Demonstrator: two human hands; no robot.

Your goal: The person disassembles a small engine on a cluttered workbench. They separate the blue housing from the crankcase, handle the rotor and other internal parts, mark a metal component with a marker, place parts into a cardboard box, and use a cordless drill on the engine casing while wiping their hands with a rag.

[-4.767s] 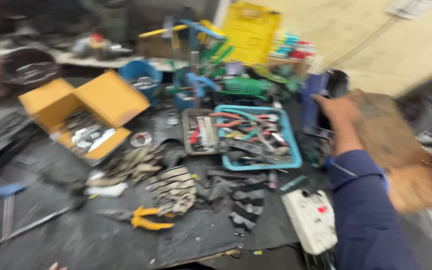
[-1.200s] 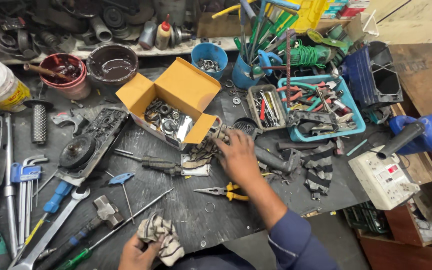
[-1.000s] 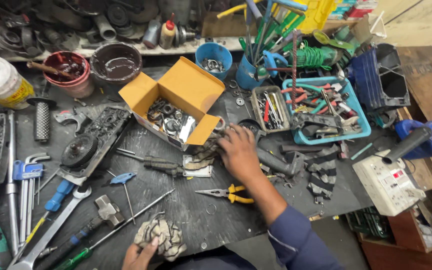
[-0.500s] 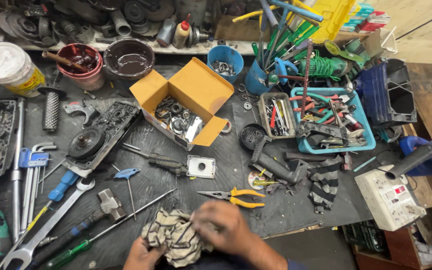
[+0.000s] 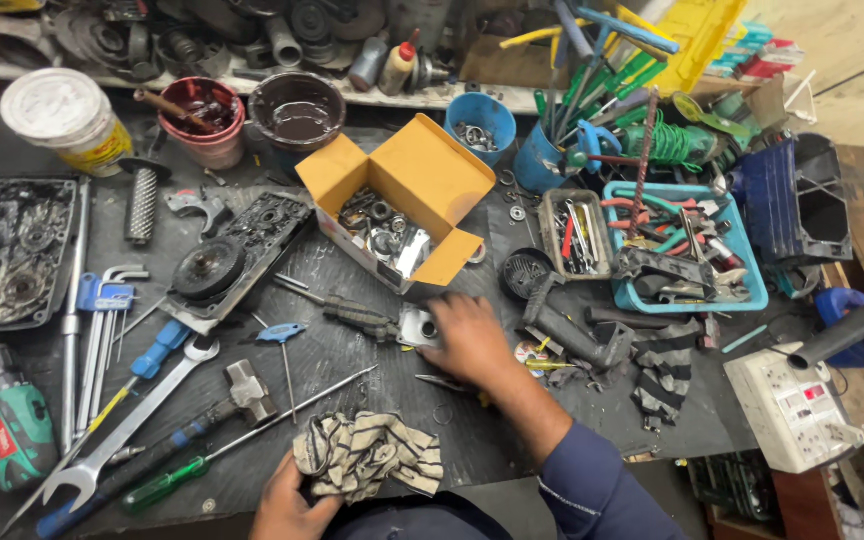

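Right hand [image 5: 467,340] on metal plate [image 5: 418,326]
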